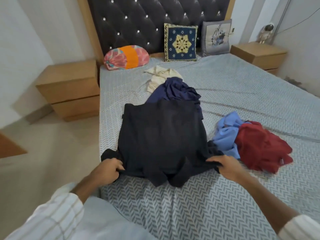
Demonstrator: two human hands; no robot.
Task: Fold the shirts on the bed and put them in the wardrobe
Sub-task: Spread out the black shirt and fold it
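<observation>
Head cam looks down at a black shirt [162, 135] spread flat on the bed [242, 94], collar end toward the person, pretty much in the middle near the foot edge. Left hand [108, 170] has its grip curled around the shirt's left sleeve area, and right hand [225, 164] pinches the fabric at the right sleeve, so both are holding the same shirt. Just behind it, partly tucked under its far edge, there's a crumpled navy shirt [178, 91], and past that a cream shirt [161, 77] touching it. Off to the right sit a light blue shirt [226, 134] and a red shirt [259, 146], bunched up against each other. Up by the tufted headboard [155, 23] you've got a pink and orange bolster [126, 57], a blue patterned cushion [181, 42] and a grey cushion [216, 38]. Wooden nightstands on both sides, left nightstand [69, 90] and right nightstand [259, 54].
</observation>
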